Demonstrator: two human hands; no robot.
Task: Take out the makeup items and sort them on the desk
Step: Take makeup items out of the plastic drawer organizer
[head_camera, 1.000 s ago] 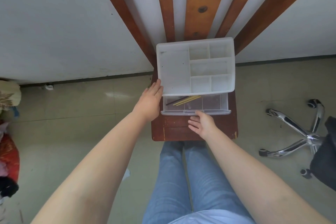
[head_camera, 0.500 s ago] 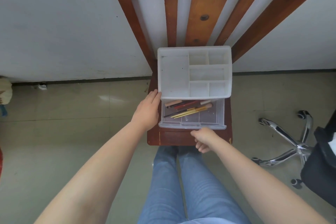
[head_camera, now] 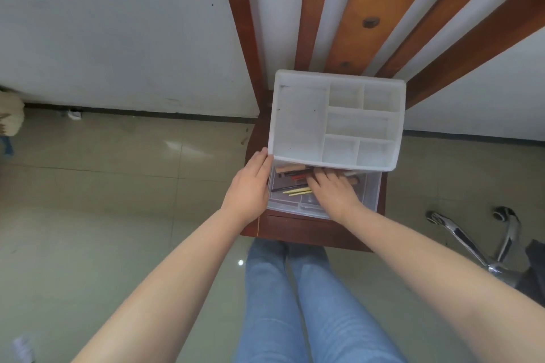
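Fingers of the right hand [head_camera: 333, 193] lie spread on drawer [head_camera: 370, 196] items; left hand [head_camera: 249, 187] flat against organizer [head_camera: 298, 127].

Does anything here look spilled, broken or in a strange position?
Nothing looks spilled or broken. One oddity: the white organizer sits on a wooden chair, and its open drawer holds pencils lying loosely crosswise.

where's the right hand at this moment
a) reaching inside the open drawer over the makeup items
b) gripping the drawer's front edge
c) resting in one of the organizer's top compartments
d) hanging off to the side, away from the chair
a: the right hand lies inside the pulled-out clear drawer, fingers spread over the pencils and brushes, while the left hand rests against the white organizer's left side.
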